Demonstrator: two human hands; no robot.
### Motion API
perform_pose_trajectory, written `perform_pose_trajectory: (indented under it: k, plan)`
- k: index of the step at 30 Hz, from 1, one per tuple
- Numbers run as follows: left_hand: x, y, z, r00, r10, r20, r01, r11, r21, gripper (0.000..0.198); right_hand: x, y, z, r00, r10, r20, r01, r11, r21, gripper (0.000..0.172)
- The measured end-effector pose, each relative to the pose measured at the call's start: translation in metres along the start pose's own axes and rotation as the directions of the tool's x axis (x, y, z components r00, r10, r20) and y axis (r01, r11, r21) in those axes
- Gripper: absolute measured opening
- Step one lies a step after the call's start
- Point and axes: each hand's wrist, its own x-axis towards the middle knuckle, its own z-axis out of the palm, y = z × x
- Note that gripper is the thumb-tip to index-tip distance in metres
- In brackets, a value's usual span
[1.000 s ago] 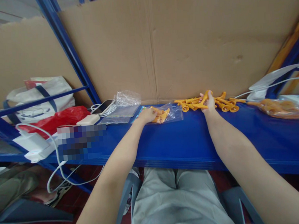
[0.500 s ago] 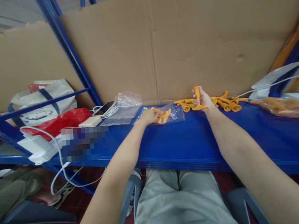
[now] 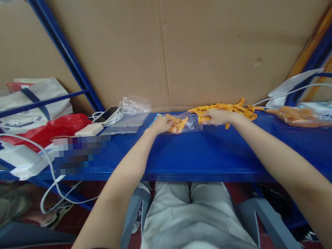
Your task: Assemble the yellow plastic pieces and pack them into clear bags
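Observation:
My left hand (image 3: pixel 160 125) is closed on the left part of a clear plastic bag (image 3: pixel 194 123) lying on the blue shelf. Orange plastic pieces (image 3: pixel 179 126) show inside that bag, against my fingertips. At the bag's right end, my right hand (image 3: pixel 219 117) grips an orange plastic piece with a flared end (image 3: pixel 202 119); my fingers cover much of it. I cannot tell whether its tip is inside the bag. Behind and right of this hand lies a pile of similar orange pieces (image 3: pixel 241 107), some with round cup-like ends.
Flat clear bags (image 3: pixel 125 124), a phone (image 3: pixel 107 115), a white block (image 3: pixel 89 130) and a red plastic bag (image 3: pixel 65 126) lie to the left. White cables hang over the shelf's front edge. A filled bag of orange pieces (image 3: pixel 300 116) lies right. Cardboard (image 3: pixel 205 44) stands behind.
My right hand has moved left with the orange piece, from upright above the pile to lying level at the bag's end. The left hand stays on the bag. The view has shifted slightly.

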Motion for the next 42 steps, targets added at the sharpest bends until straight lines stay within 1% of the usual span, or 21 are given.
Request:
perform_pose_trajectory:
  k: [2,4,6,8,11,14,17,20,23,27,30,32,34,35,37,39,40,42]
  plan:
    - [0.000,0.001,0.001,0.999,0.040,-0.009,-0.040,0.997,-0.061,0.036,-0.005,-0.005,0.006,0.999,-0.048,-0.024,0.047,0.997,-0.069,0.014]
    - [0.000,0.003,0.001,0.998,0.062,-0.029,-0.065,0.990,-0.126,0.035,-0.008,-0.012,0.011,0.999,-0.045,-0.018,0.043,0.992,-0.118,0.011]
    - [-0.001,0.005,0.002,0.997,0.060,-0.053,-0.069,0.977,-0.202,0.035,-0.009,-0.020,0.016,0.998,-0.052,-0.027,0.048,0.991,-0.126,0.007]
    - [-0.001,0.007,0.002,0.995,0.063,-0.074,-0.082,0.954,-0.288,0.035,-0.009,-0.027,0.018,0.992,-0.105,-0.069,0.099,0.992,-0.081,0.010]
    - [0.000,0.010,0.005,0.992,0.062,-0.108,-0.103,0.891,-0.441,0.034,-0.009,-0.033,0.018,0.966,-0.228,-0.122,0.237,0.969,0.071,0.018]
    - [0.002,0.013,0.008,0.991,0.033,-0.128,-0.103,0.795,-0.597,0.034,-0.010,-0.035,0.017,0.944,-0.316,-0.099,0.330,0.921,0.205,0.018]
    - [0.002,0.017,0.009,0.991,0.036,-0.132,-0.115,0.737,-0.666,0.035,-0.010,-0.032,0.019,0.930,-0.356,-0.092,0.368,0.904,0.218,0.014]
    - [0.001,0.020,0.007,0.987,0.065,-0.146,-0.145,0.743,-0.653,0.037,-0.007,-0.028,0.021,0.919,-0.381,-0.101,0.394,0.896,0.206,0.011]
    - [-0.002,0.024,0.007,0.974,0.126,-0.190,-0.215,0.782,-0.586,0.037,-0.002,-0.023,0.025,0.906,-0.410,-0.110,0.424,0.870,0.252,0.014]
    - [-0.004,0.029,0.008,0.931,0.280,-0.235,-0.358,0.828,-0.431,0.033,0.003,-0.021,0.032,0.911,-0.367,-0.191,0.408,0.874,0.265,0.018]
    - [-0.004,0.032,0.009,0.904,0.353,-0.241,-0.420,0.833,-0.359,0.028,0.002,-0.026,0.031,0.922,-0.341,-0.183,0.377,0.899,0.221,0.017]
    - [-0.004,0.034,0.009,0.902,0.356,-0.244,-0.424,0.839,-0.341,0.024,-0.001,-0.030,0.027,0.928,-0.339,-0.151,0.363,0.915,0.174,0.016]
    - [-0.004,0.035,0.008,0.908,0.341,-0.245,-0.409,0.850,-0.333,0.021,-0.006,-0.031,0.021,0.944,-0.313,-0.107,0.323,0.942,0.090,0.013]
    - [-0.004,0.036,0.008,0.911,0.334,-0.243,-0.401,0.855,-0.329,0.019,-0.008,-0.030,0.017,0.956,-0.281,-0.088,0.285,0.958,0.031,0.010]
    - [-0.005,0.037,0.006,0.915,0.324,-0.240,-0.390,0.863,-0.320,0.017,-0.012,-0.026,0.011,0.980,-0.182,-0.084,0.174,0.980,-0.098,0.003]
    - [-0.005,0.039,0.005,0.913,0.325,-0.245,-0.392,0.865,-0.313,0.016,-0.014,-0.019,0.007,0.990,-0.102,-0.099,0.082,0.979,-0.184,0.006]
    - [-0.006,0.040,0.004,0.912,0.325,-0.252,-0.394,0.865,-0.311,0.015,-0.015,-0.017,0.006,0.991,-0.086,-0.100,0.065,0.978,-0.197,0.008]
    - [-0.006,0.041,0.004,0.909,0.317,-0.271,-0.394,0.865,-0.310,0.013,-0.016,-0.014,0.004,0.991,-0.099,-0.085,0.083,0.981,-0.177,0.012]
